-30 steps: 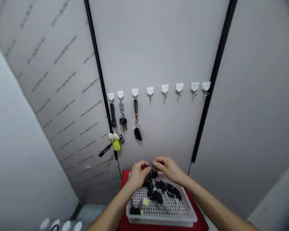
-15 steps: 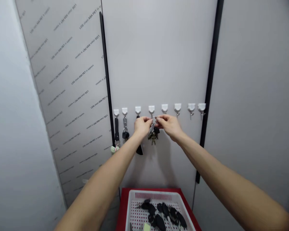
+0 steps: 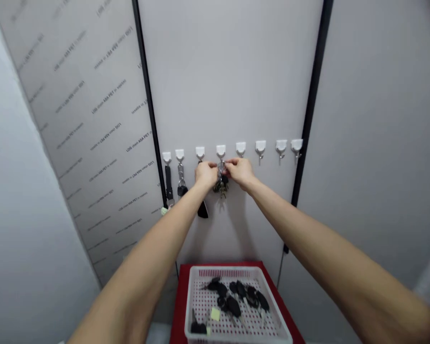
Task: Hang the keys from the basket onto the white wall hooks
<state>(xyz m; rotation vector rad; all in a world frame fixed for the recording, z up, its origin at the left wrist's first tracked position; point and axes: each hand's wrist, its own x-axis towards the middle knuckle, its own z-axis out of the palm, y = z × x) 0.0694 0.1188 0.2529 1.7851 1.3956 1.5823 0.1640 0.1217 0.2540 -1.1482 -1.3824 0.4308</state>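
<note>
- While pinching the key bunch [image 3: 222, 186] by its metal ring [image 3: 221, 167] in left hand [image 3: 207, 175] and right hand [image 3: 241, 171], holding it just beneath the fourth hook [image 3: 220, 151]; cannot tell if attached.
- Already hanging from the leftmost hooks [image 3: 179, 154]: dark strap [image 3: 168, 184], silver chain [image 3: 181, 171], angular black fob [image 3: 202, 211].
- Lying in perforated white basket [image 3: 254, 339]: smooth, rounded black keys [image 3: 232, 306].

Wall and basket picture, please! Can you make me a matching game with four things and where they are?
1. White basket
2. Yellow square
3. Black strap
4. Key bunch on the wall side

A. Hanging from the leftmost hook
B. Between left hand and right hand
C. On something red
D. Inside the basket

Pairs: 1-C, 2-D, 3-A, 4-B
</note>
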